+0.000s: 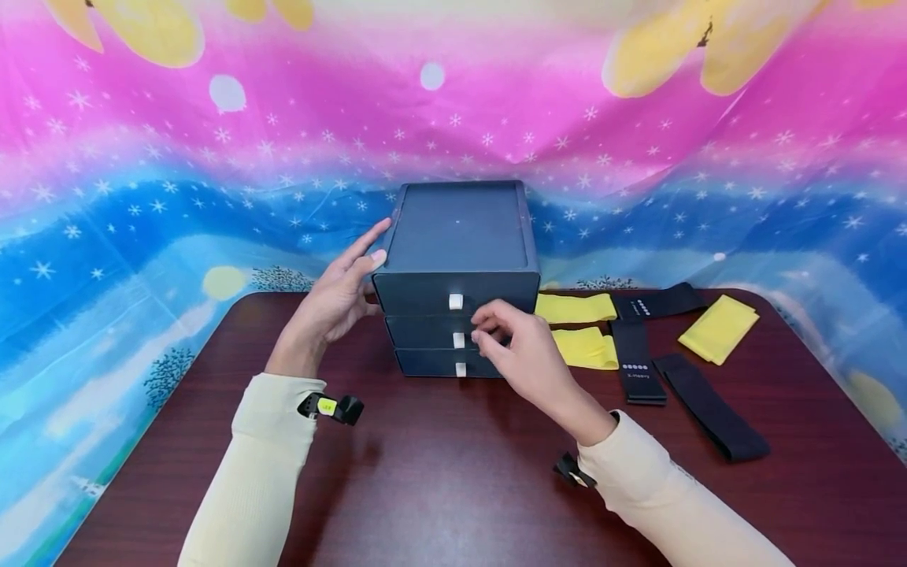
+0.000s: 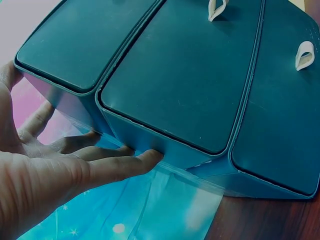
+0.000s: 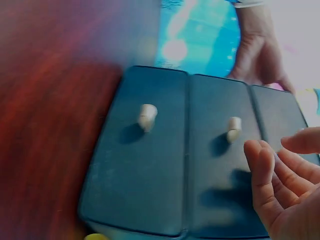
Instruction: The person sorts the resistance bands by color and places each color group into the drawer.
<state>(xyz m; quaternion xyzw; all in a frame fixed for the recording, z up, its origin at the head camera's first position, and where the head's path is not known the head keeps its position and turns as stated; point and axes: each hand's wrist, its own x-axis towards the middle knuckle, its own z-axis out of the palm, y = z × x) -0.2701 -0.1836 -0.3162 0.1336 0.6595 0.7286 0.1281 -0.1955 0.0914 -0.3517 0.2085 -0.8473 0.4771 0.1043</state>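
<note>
A dark grey three-drawer box (image 1: 457, 228) stands on the table, all its drawers closed. Each drawer front has a small white loop pull: top (image 1: 456, 302), middle (image 1: 459, 340) and bottom (image 1: 460, 369). My left hand (image 1: 336, 295) rests against the box's left side, its fingers spread along the wall in the left wrist view. Just in front of the drawer fronts is my right hand (image 1: 524, 350), fingers loosely bent, thumb and forefinger apart. In the right wrist view it sits beside the middle pull (image 3: 234, 130) without gripping it; the top pull is hidden there.
Right of the box lie yellow bands (image 1: 584, 349), black bands (image 1: 708, 405) and a folded yellow piece (image 1: 719, 329). Some black bands carry white print. A colourful patterned cloth (image 1: 453, 134) hangs behind the dark reddish-brown table (image 1: 425, 488).
</note>
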